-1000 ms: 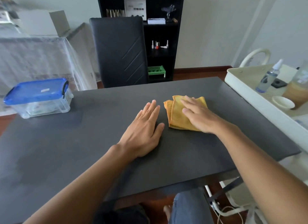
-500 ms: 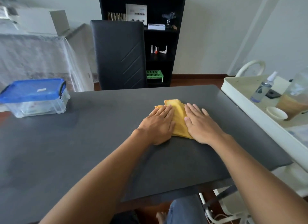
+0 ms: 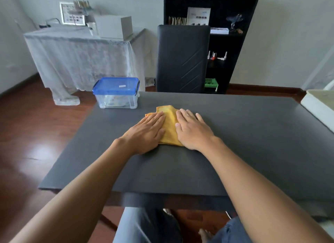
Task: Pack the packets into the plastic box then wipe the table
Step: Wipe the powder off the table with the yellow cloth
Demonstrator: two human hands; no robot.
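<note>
Yellow cloth (image 3: 169,127) under flat left hand (image 3: 147,132) and right hand (image 3: 192,130), mid-table (image 3: 253,134); box (image 3: 116,92) possibly overhanging far-left corner.

Pale grey walls (image 3: 282,35) meet a glossy reddish wood floor (image 3: 27,134). A black high-backed chair (image 3: 182,58) stands at the table's far edge. Behind it, a black shelving unit (image 3: 233,44) stands against the wall. At far left, a white lace-draped side table (image 3: 81,62) carries a white box (image 3: 113,26).

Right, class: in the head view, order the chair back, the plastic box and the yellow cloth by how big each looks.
1. Chair back, clearly largest.
2. Plastic box.
3. Yellow cloth, though both hands cover part of it, so its rank against the box is unsure.
</note>
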